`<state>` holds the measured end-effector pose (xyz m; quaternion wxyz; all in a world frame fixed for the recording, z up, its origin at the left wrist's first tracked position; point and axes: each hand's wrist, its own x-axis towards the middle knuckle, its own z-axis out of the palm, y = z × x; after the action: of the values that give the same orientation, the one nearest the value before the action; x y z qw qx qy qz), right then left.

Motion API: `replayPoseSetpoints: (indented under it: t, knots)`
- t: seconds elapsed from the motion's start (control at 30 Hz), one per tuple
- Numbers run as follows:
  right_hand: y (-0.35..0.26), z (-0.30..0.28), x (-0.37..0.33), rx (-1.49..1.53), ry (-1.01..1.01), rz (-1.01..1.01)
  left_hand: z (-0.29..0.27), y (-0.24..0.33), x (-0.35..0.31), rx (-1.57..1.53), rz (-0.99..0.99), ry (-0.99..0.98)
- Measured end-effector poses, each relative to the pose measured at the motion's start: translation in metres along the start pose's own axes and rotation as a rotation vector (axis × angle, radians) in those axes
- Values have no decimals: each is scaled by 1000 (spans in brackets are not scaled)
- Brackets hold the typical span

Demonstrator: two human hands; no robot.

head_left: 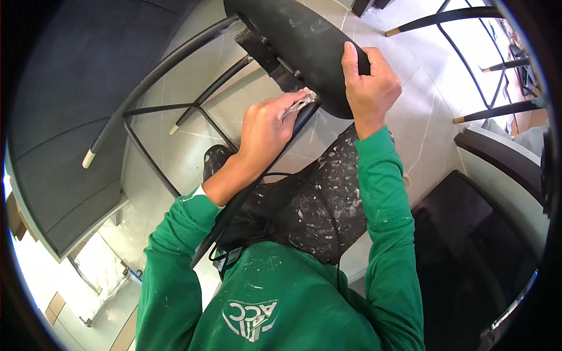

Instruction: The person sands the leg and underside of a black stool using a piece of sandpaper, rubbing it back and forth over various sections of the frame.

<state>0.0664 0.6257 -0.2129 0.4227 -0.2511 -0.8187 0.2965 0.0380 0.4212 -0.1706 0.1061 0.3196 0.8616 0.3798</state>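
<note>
A black bar stool (298, 41) lies tipped over in front of me, its dusty seat up and to the right and its light-tipped legs pointing left and toward me. My left hand (264, 131) pinches a crumpled whitish cloth (305, 100) against the top of a leg, close under the seat. My right hand (374, 88) grips the rim of the seat, thumb on the near face and fingers curled behind, partly hidden. Pale smears mark the metal bracket (260, 52) beneath the seat.
A dark panelled cabinet (70, 88) stands at the left. More black stool legs (448, 20) rise at the upper right. A glossy black surface (474, 257) lies at the lower right. Grey tiles (421, 99) cover the floor. A thin black cable (319, 193) hangs over my speckled trousers.
</note>
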Motion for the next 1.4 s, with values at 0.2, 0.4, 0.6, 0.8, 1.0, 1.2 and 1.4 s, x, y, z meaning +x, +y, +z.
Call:
replayPoseSetpoints:
  t: [0.2, 0.4, 0.6, 0.8, 1.0, 1.2, 1.4]
  knots:
    - [1, 2, 1, -8, 31, -17, -7, -4, -17, -18, 7, 12]
    - [2, -1, 1, -2, -3, 11, -6, -11, -15, -52, 16, -13]
    - [-11, 0, 3, -15, -36, 32, -2, 2, 13, -63, -77, -13]
    - [2, 2, -1, 46, -14, 64, -47, -17, -26, -57, -80, -134]
    - [-3, 6, 3, 1, -37, -11, -77, -33, -20, -336, -355, 38]
    - [0, 8, 1, -18, -104, 25, -86, -33, -6, -401, -338, -72]
    - [0, 7, -1, -72, -102, -14, -98, -35, -7, -288, -236, -3]
